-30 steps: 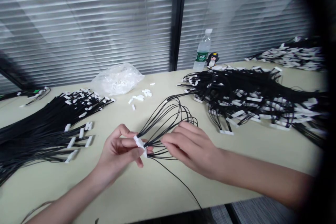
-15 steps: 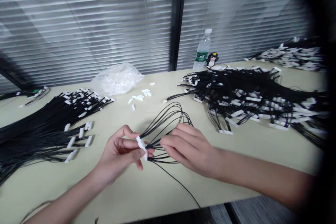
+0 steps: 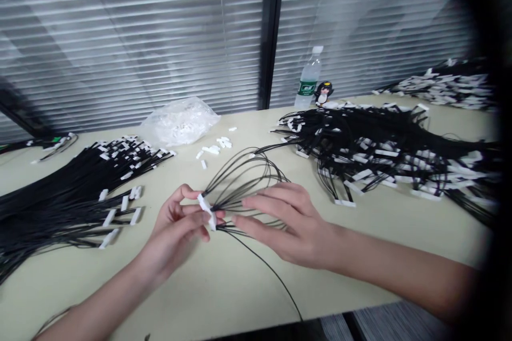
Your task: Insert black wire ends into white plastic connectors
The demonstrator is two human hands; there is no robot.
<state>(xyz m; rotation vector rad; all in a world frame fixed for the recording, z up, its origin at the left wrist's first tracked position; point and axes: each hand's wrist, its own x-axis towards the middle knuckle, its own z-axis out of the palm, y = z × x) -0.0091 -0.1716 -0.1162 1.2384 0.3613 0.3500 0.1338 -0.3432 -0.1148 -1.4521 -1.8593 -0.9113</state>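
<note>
My left hand [image 3: 178,226] pinches a small white connector [image 3: 207,211] between thumb and forefinger. Several thin black wires [image 3: 244,178] fan out of the connector and loop back over the table. My right hand [image 3: 286,221] lies just right of the connector, its fingers stretched over the wire ends and touching them. One loose wire [image 3: 272,272] trails from the connector toward the near table edge.
A neat bundle of black wires with white connectors [image 3: 72,192] lies at the left. A large tangled heap of the same [image 3: 380,144] fills the right. A clear bag of white connectors [image 3: 180,120], loose connectors [image 3: 214,148], a water bottle [image 3: 309,79] and a small figurine [image 3: 323,91] stand behind.
Both hands have shifted slightly left and away. My right hand's fingers have spread flatter over the wires, and the wire loops have widened.
</note>
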